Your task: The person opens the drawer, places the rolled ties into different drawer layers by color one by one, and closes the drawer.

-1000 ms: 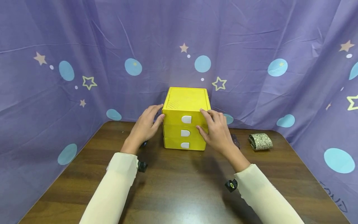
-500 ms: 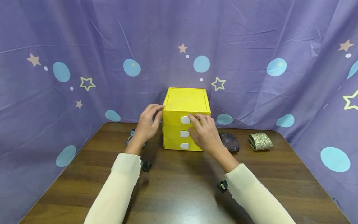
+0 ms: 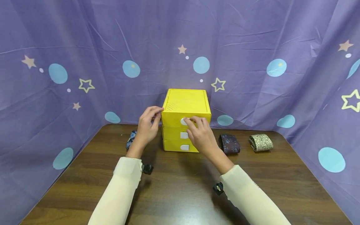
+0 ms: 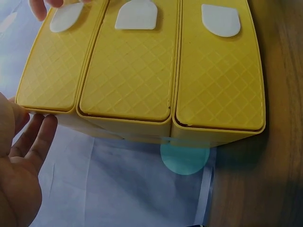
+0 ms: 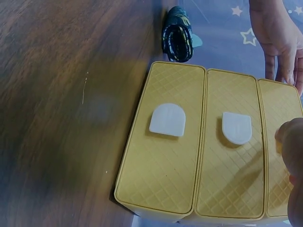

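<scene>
A yellow three-drawer box (image 3: 185,101) stands on the table in the head view, all its drawers pushed in. My left hand (image 3: 147,125) touches its upper left front corner, fingertips along the side, as the left wrist view also shows. My right hand (image 3: 201,132) is at the front of the top drawer, its fingers bent over the white drawer handle (image 4: 66,18) and the thumb on the lower side. The right hand partly covers that handle in the head view. White handles of the middle drawer (image 5: 236,127) and bottom drawer (image 5: 168,119) are uncovered.
Right of the box lie a dark folded cloth with small blue marks (image 3: 230,144) and a green-gold patterned folded cloth (image 3: 261,142). A blue patterned folded cloth (image 3: 131,139) lies behind the left forearm. A purple curtain (image 3: 239,37) hangs behind the brown wooden table (image 3: 180,187).
My right hand has moved left from the box's right front edge to the top drawer's handle. The left hand stays at the left corner. The dark cloth has come into fuller view.
</scene>
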